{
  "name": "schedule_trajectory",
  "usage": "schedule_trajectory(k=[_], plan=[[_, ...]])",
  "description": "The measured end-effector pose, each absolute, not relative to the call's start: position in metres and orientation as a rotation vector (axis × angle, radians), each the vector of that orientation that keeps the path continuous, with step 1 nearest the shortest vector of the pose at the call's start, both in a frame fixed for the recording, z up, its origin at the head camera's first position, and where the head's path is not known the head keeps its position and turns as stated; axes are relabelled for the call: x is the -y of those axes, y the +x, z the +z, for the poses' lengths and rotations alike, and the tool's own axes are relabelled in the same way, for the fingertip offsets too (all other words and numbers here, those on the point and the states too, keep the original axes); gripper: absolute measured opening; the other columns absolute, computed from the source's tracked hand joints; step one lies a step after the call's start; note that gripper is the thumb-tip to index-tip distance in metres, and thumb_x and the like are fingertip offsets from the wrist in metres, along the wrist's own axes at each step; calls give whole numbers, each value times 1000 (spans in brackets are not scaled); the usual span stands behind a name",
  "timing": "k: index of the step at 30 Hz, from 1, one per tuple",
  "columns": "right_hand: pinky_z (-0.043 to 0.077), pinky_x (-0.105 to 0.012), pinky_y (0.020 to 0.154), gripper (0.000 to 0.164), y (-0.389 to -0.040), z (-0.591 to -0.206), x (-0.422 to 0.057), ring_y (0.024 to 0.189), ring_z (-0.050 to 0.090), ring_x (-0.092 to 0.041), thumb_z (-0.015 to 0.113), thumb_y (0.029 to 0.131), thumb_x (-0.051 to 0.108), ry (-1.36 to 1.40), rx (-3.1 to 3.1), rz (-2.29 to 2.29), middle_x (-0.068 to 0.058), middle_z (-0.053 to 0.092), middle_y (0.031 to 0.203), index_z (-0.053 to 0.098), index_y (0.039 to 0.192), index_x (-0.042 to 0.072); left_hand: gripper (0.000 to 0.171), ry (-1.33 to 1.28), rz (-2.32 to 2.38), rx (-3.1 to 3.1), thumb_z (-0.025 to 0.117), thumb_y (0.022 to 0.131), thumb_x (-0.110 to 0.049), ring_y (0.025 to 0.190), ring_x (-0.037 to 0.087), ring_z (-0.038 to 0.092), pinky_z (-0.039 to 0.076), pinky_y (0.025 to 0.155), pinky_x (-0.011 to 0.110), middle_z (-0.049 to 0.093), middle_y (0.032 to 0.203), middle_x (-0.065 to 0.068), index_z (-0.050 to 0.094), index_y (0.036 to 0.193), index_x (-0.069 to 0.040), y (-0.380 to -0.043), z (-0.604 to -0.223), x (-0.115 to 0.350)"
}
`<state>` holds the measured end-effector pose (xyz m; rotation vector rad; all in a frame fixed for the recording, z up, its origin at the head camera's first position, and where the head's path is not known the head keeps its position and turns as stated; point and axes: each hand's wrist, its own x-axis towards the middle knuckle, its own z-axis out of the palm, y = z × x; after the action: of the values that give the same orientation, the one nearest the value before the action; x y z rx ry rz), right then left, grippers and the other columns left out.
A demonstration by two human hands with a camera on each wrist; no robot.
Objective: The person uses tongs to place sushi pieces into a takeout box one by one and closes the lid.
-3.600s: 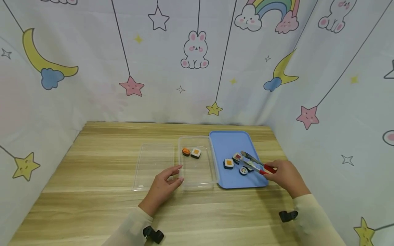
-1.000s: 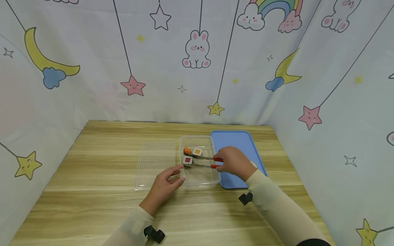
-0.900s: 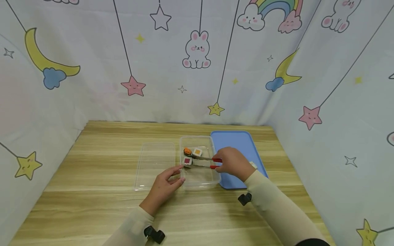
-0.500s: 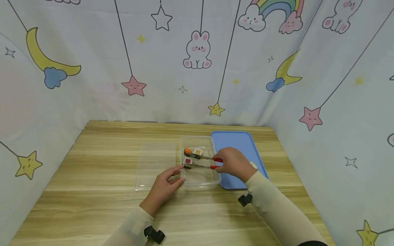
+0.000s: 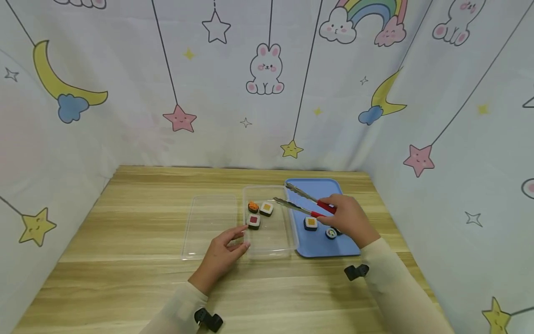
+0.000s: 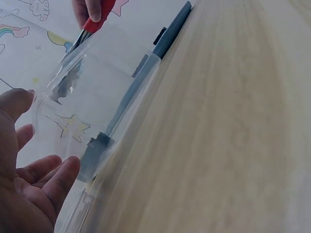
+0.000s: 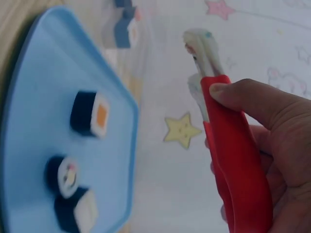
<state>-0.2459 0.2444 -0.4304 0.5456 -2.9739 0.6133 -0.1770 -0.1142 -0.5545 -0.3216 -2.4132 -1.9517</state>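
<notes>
My right hand (image 5: 349, 220) grips metal tongs by their red handles (image 7: 233, 160). The arms of the tongs (image 5: 294, 204) are spread, with nothing between the tips, over the gap between the clear plastic box (image 5: 273, 241) and the blue tray (image 5: 325, 248). Inside the box sit an orange-topped sushi piece (image 5: 253, 207), a yellow-centred sushi roll (image 5: 266, 209) and a red-centred sushi roll (image 5: 253, 221). Relaxed fingers of my left hand (image 5: 221, 253) rest at the box's left side. On the tray are another yellow-centred roll (image 7: 91, 114), a small round roll (image 7: 63, 175) and a white-topped piece (image 7: 77, 209).
A clear plastic lid (image 5: 210, 227) lies flat on the wooden table (image 5: 137, 278), just left of the box. Behind the table hangs a white curtain (image 5: 225, 139) printed with stars, moons and rabbits.
The tongs carried the red-centred roll from the tray into the box and let go of it. Now my right hand has lifted them back rightward toward the tray. My left hand has stayed put.
</notes>
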Motion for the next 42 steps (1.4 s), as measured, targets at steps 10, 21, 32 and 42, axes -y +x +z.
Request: schedule_trajectory(k=[10, 21, 32, 42], plan=[[59, -39, 70, 48, -223, -458, -301, 82, 64, -23, 90, 82, 24, 345, 3016, 679, -13, 74, 104, 76, 121, 2, 50, -300, -1943, 2423, 80, 94, -13, 128, 32, 62, 59, 96, 32, 60, 144, 11, 65, 141, -8, -178, -555, 116], [56, -37, 69, 42, -209, -475, -314, 81, 61, -20, 91, 80, 24, 330, 3116, 595, -8, 74, 100, 79, 116, 5, 51, -279, -1948, 2434, 79, 93, -12, 129, 32, 62, 59, 97, 32, 60, 145, 12, 64, 142, -8, -177, -554, 114], [54, -35, 67, 41, -205, -478, -317, 79, 60, -18, 90, 81, 20, 345, 3104, 607, -8, 74, 100, 79, 118, 6, 51, -276, -1946, 2430, 80, 93, -13, 128, 31, 63, 59, 96, 31, 60, 144, 12, 65, 142, -9, -177, -555, 113], [55, -35, 66, 38, -205, -474, -319, 78, 61, -18, 89, 82, 21, 352, 3045, 615, -9, 74, 97, 79, 115, 5, 52, -274, -1942, 2436, 80, 93, -13, 128, 31, 63, 59, 96, 32, 60, 145, 11, 64, 142, -10, -177, -557, 113]])
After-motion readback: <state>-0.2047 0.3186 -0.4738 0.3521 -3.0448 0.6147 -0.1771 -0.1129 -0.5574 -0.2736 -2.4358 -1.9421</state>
